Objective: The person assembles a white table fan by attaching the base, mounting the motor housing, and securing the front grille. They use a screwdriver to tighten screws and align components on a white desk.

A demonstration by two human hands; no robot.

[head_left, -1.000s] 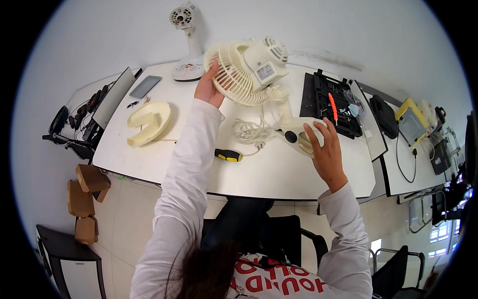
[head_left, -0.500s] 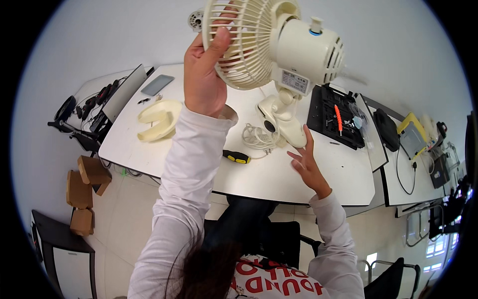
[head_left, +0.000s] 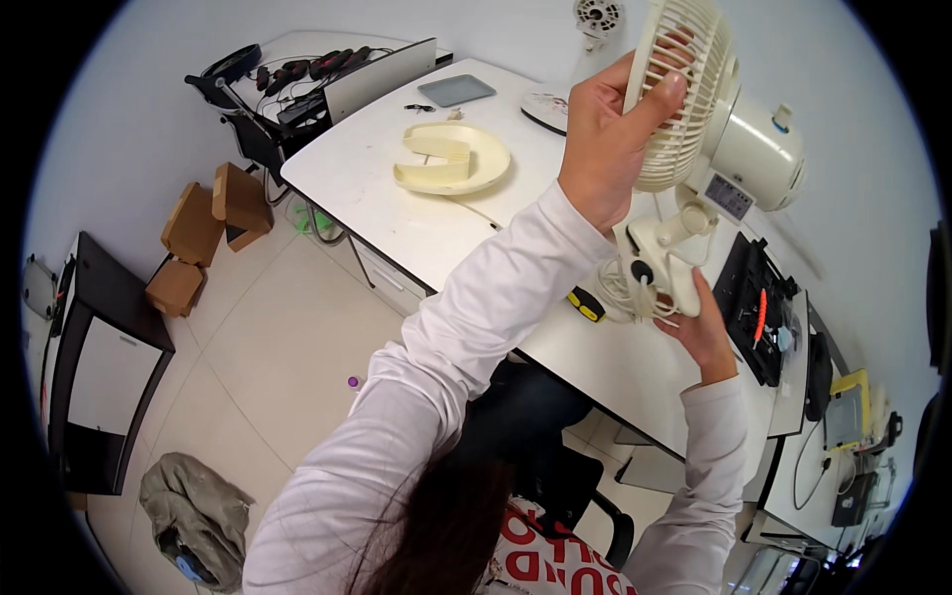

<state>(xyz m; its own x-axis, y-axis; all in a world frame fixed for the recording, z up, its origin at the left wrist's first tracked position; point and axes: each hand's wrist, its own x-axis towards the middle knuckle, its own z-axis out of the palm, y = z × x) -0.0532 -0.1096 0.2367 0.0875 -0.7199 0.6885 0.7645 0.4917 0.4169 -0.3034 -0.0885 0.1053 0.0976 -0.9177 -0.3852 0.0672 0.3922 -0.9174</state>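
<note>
I'm at a white table [head_left: 367, 178], and over its right-hand part I have a cream desk fan [head_left: 759, 149], tilted. My left hand [head_left: 607, 139] is closed around the edge of its grille; my right hand [head_left: 706, 332] touches the lower end of its base, though I cannot tell how tightly. To the right lies an open black tool case [head_left: 739, 288]; to the left, an oval cream plastic cover [head_left: 486, 169]. Near the base are a coiled white cord [head_left: 617, 293] and a black-and-yellow screwdriver handle [head_left: 586, 304].
</note>
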